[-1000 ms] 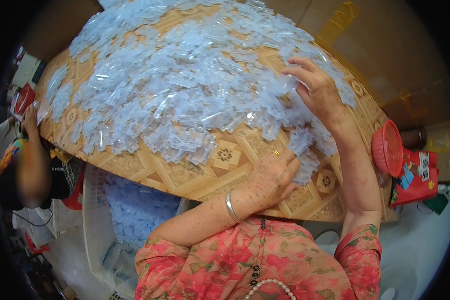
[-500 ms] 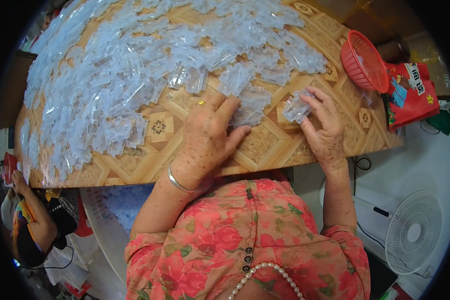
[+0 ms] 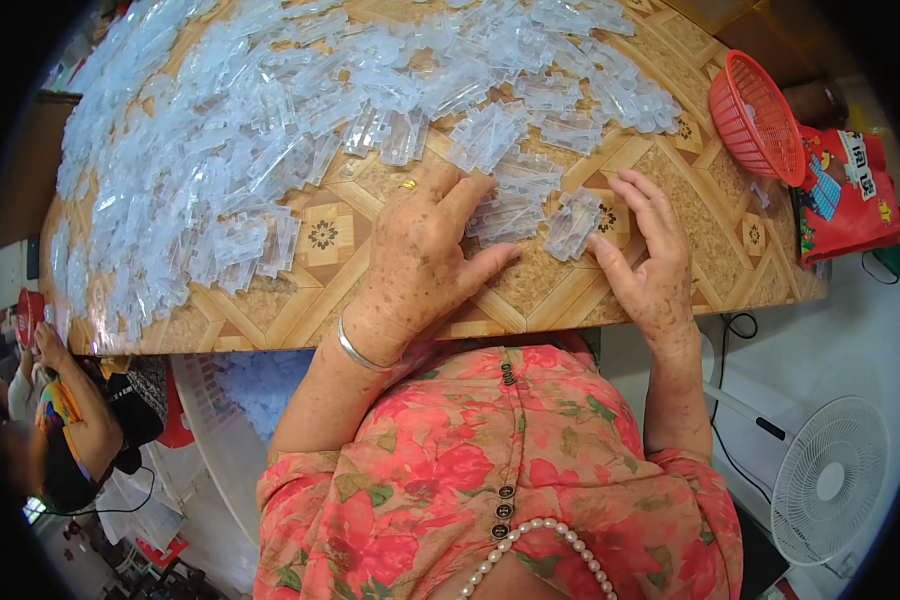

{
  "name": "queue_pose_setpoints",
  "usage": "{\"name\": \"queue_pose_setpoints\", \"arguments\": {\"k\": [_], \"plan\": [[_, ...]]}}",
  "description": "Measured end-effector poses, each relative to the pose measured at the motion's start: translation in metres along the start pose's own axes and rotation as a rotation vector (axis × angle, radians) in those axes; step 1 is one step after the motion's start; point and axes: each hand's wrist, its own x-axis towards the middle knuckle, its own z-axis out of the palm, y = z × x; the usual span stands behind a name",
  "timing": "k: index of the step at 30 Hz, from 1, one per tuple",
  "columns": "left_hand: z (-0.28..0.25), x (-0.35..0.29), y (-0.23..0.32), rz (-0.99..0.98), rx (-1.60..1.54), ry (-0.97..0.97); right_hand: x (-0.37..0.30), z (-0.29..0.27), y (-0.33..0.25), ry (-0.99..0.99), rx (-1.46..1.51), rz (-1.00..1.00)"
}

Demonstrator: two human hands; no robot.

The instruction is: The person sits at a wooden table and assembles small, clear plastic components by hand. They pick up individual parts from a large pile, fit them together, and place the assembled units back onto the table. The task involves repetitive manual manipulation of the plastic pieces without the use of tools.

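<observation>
Clear plastic pieces, flat and rectangular, lie in a wide heap over the table. A small group of them rests in front of me, between my two hands. My left hand, with a ring and a bracelet, lies palm down at the left side of that group; its thumb is stretched out and its fingertips are by the pieces. One small stack of clear pieces sits at the group's right side. Beside it my right hand is open, thumb and fingers apart, the thumb tip close to the stack.
At the right stand a red plastic basket and a red package. A white fan is below the table's right end. Under the table, a white tub holds more pale pieces. Another person's arm shows at far left.
My right hand has let go of the small stack, which now lies on the table beside the group. My left hand stays in nearly the same place. The whole view has shifted slightly.
</observation>
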Motion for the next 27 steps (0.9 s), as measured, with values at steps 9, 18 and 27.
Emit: {"name": "queue_pose_setpoints", "arguments": {"k": [9,18,27], "plan": [[0.000,0.001,0.002,-0.020,-0.001,-0.029,0.003,0.008,-0.006,-0.030,-0.092,-0.013],[0.005,-0.002,0.001,-0.084,-0.069,0.011,-0.001,0.016,-0.016,0.000,0.186,0.124],[-0.005,-0.001,0.004,-0.344,-0.359,-0.059,-0.001,0.023,-0.023,0.024,0.407,0.246]]}}
